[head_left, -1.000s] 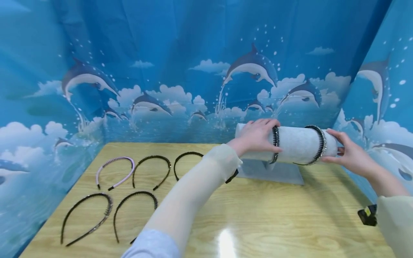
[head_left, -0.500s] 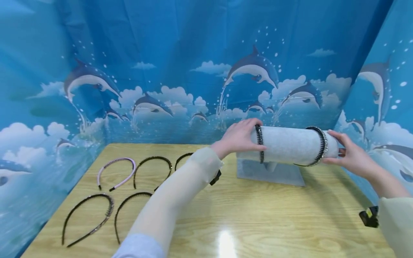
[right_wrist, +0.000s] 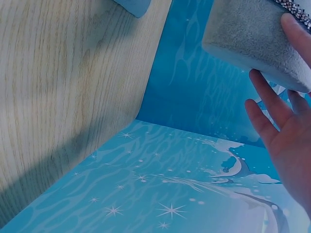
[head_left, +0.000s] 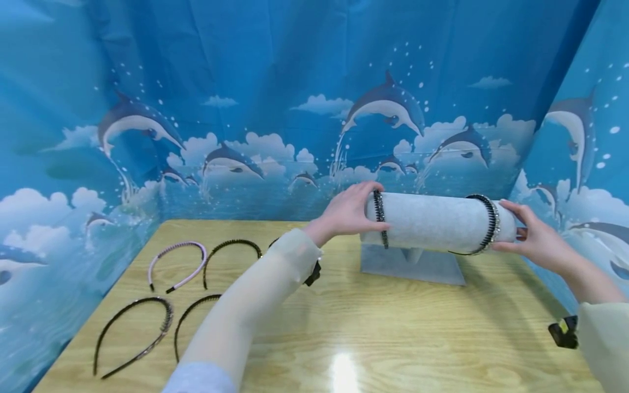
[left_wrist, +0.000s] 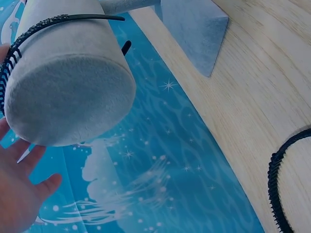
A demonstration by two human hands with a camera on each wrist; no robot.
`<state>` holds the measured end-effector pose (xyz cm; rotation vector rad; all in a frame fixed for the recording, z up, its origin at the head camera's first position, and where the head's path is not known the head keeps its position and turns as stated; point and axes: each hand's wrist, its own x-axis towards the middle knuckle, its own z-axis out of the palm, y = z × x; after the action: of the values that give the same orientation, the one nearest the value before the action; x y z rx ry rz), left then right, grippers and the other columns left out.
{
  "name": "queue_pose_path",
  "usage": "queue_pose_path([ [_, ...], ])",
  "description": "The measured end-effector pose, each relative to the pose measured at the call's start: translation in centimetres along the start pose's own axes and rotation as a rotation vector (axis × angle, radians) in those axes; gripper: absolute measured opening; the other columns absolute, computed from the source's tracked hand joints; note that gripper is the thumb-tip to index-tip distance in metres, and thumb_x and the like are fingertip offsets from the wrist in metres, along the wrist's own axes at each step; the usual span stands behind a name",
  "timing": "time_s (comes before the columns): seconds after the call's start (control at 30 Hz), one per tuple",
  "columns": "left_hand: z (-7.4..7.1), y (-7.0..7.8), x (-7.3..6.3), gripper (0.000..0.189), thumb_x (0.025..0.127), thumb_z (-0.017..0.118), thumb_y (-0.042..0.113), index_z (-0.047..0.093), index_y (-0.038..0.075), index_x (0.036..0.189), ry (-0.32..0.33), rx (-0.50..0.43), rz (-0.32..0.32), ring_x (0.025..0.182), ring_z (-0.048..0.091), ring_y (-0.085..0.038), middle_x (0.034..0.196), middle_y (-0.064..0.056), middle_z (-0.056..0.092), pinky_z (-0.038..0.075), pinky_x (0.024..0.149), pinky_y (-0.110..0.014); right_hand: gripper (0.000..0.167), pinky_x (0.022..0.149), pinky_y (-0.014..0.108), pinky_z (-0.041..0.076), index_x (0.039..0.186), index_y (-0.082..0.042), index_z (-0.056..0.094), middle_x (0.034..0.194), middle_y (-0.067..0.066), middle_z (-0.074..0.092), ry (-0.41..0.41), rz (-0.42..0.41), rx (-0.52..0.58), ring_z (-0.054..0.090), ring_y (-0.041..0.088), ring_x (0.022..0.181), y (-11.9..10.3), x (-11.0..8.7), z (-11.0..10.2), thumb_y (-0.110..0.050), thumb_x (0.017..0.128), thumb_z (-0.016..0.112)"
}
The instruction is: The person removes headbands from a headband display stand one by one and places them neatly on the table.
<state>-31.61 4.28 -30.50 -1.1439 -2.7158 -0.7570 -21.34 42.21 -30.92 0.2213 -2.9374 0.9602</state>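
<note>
A pale grey, plush-covered cylindrical headband stand (head_left: pixel 425 218) has a black headband around each end. My left hand (head_left: pixel 346 213) holds the left headband (head_left: pixel 380 218), which has sparkling stones and comb teeth, from behind its outer side. Its index finger is on top and its thumb lies across the front. In the left wrist view that headband (left_wrist: pixel 63 18) wraps near the stand's round end face (left_wrist: pixel 73 99). At the other end my right hand (head_left: pixel 543 240) grips the stand's end, fingertips close to the rhinestone headband (head_left: pixel 490 224).
On the left of the wooden table (head_left: pixel 393 327) lie a lilac headband (head_left: pixel 199 267) and several dark ones, including one at the front (head_left: pixel 164 322). The stand's flat base (head_left: pixel 413 267) rests near the back. A blue dolphin curtain (head_left: pixel 295 109) surrounds the table.
My left hand has slid the left headband leftward along the stand, from nearer its middle to its left end. The right hand and right headband have stayed in place.
</note>
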Motion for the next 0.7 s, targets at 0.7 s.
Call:
queue_pose_path([
  [0.7, 1.8, -2.0, 0.8, 0.105, 0.065, 0.087, 0.052, 0.025, 0.028, 0.147, -0.03, -0.334, 0.014, 0.116, 0.048, -0.018, 0.139, -0.003, 0.04, 0.048, 0.086, -0.038, 0.105, 0.086, 0.061, 0.044, 0.155, -0.005, -0.002, 0.153, 0.034, 0.003, 0.007, 0.004, 0.007, 0.032, 0.063, 0.122, 0.3, 0.1, 0.0, -0.022, 0.087, 0.076],
])
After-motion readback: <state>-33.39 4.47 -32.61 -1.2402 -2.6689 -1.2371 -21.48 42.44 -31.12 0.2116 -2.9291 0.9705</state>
